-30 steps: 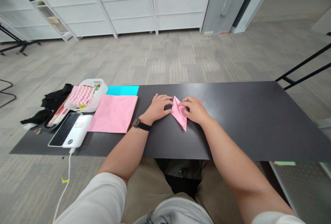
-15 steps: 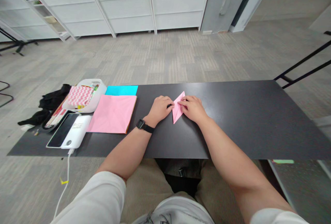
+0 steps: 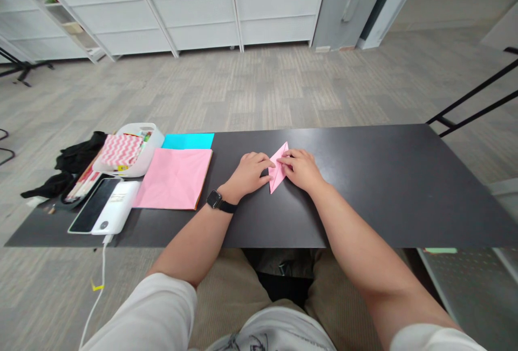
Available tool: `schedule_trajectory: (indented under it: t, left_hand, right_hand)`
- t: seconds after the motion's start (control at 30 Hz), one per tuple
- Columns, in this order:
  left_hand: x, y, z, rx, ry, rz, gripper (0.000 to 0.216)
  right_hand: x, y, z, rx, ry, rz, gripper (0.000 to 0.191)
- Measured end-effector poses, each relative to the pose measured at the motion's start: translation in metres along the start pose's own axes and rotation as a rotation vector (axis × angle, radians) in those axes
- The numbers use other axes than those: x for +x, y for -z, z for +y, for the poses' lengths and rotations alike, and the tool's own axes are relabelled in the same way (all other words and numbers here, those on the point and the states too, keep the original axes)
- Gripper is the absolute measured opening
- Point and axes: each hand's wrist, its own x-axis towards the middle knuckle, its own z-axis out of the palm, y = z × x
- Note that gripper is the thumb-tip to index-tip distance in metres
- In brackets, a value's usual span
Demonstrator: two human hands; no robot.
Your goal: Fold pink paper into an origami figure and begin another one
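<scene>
A small piece of pink origami paper (image 3: 277, 176), folded into a slim diamond, lies slanted on the dark table between my hands. My left hand (image 3: 251, 173) holds its left edge, with the thumb now apart from the fingers and the fingertips on the paper. From the other side, the fingertips of my right hand (image 3: 301, 169) pinch and press the paper near its middle. A black watch (image 3: 214, 198) is on my left wrist. The fingertips cover parts of both edges.
Left of my hands lies a stack of pink paper (image 3: 174, 178) with a blue sheet (image 3: 188, 141) behind it. Farther left are a white basket (image 3: 151, 148), a phone (image 3: 94, 206), a white power bank (image 3: 116, 208) with a cable, and black cloth (image 3: 81, 154).
My left thumb has moved down, away from the fingers, along the paper's left edge. My right hand keeps nearly the same position. The view has shifted slightly.
</scene>
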Motion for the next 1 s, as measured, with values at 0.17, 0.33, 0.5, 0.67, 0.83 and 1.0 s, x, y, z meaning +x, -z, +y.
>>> schedule_trajectory:
  t: [0.17,0.33,0.5,0.67,0.83,1.0]
  left_hand:
    - [-0.002,0.002,0.002,-0.024,-0.016,-0.045,0.025]
    - [-0.005,0.007,0.002,-0.052,-0.042,-0.074,0.023]
    - [-0.008,0.010,0.001,-0.081,-0.066,-0.100,0.027]
    - [-0.009,0.011,0.000,-0.082,-0.081,-0.111,0.030]
    - [-0.011,0.015,0.001,-0.071,-0.103,-0.117,0.032]
    - [-0.012,0.018,0.002,-0.102,-0.117,-0.115,0.034]
  right_hand:
    - [0.000,-0.002,0.003,0.020,0.009,0.005,0.036]
    - [0.000,-0.002,0.004,0.024,0.011,-0.002,0.037]
    - [-0.001,-0.001,0.003,0.024,0.010,-0.007,0.036]
    - [-0.002,0.000,0.002,0.026,0.003,0.001,0.035]
    - [-0.001,-0.001,0.002,0.023,0.010,-0.003,0.035]
    - [-0.001,0.000,0.002,0.023,0.020,-0.012,0.034]
